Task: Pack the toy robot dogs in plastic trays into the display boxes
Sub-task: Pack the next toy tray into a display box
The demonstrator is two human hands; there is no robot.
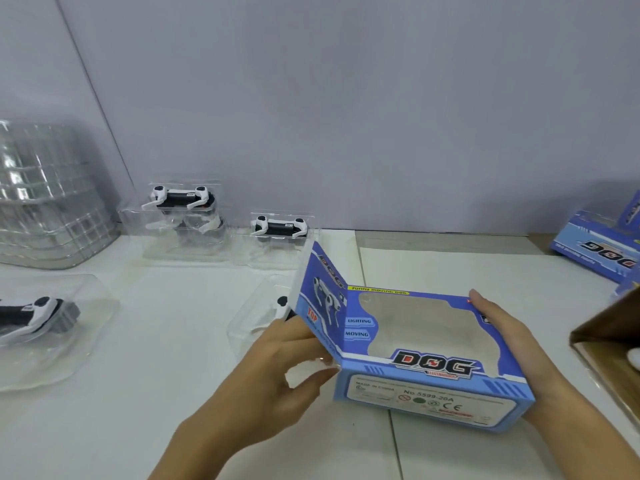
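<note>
A: What are the hands doing?

B: The left hand (277, 358) pinches the open end flap of the box (429, 362), thumb and fingers curled at the flap's lower edge. The right hand (505, 327) lies flat along the box's far end, fingers straight and pressed against it.

A: And the box itself?

B: Blue and white card, held low over the white table (173, 427) in front of the person. A big cut-out window faces up, with "DOG" in black and red letters below it and small "LIGHTING" and "MOVING" labels at the left. The near side carries a white label panel with a CE mark. The raised flap shows a printed dog and the word "TOP". I cannot tell whether anything is inside.

A: Where are the dogs?

B: 1 tray (249, 327) sits just behind the left hand, its black-and-white dog mostly hidden by the flap. Another dog (34, 313) lies in a tray at the left edge. 2 more trayed dogs (180, 197) (278, 226) stand near the wall, the left one raised on other trays.

A: Anything else?

B: A stack of clear trays (45, 195) far left, more boxes (602, 247) far right, and a brown carton (613, 337) at the right edge.
</note>
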